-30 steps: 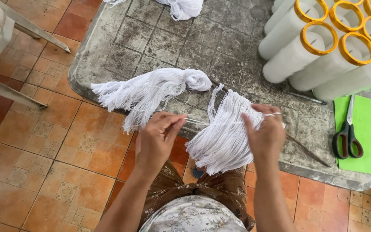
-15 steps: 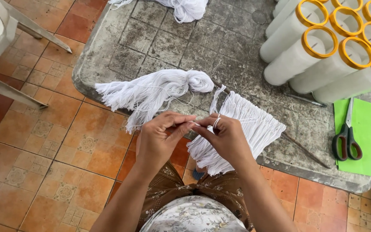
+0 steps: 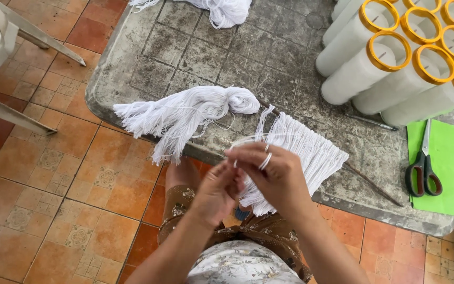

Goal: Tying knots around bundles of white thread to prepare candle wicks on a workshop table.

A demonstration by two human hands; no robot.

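Pinched a single white strand (image 3: 248, 141) at frame centre between closed fingers of left hand (image 3: 217, 192) and right hand (image 3: 275, 176), above the half-filled fringe (image 3: 303, 152) knotted along a stick (image 3: 374, 185), with loose yarn bundle (image 3: 185, 113) waiting at centre left.

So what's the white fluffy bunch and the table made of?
The white bunch looks like soft cotton-type yarn: many thin matte strands, frayed at the ends. The table looks like rough concrete or stone: grey, mottled, scored into squares, though the exact material is uncertain.
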